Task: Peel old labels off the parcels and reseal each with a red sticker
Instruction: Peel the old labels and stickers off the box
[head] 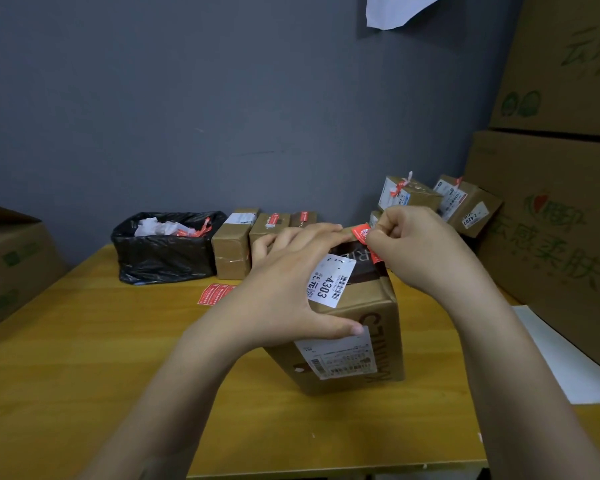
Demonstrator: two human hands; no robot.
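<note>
The tall brown cardboard parcel (378,303) stands on the yellow wooden table (84,358), steadied by the left hand (284,282) laid flat over its top, fingers straight. The right hand (416,244) pinches a small red paper sticker (360,233) at the parcel's far top edge — whether it already adheres is hard to tell. Best to keep the box pinned, draw the sticker taut across the flap seam and rub it down. A black-lined scrap bin (163,251) sits by the grey wall (222,98) — big printed cartons (551,220) stack at right.
</note>
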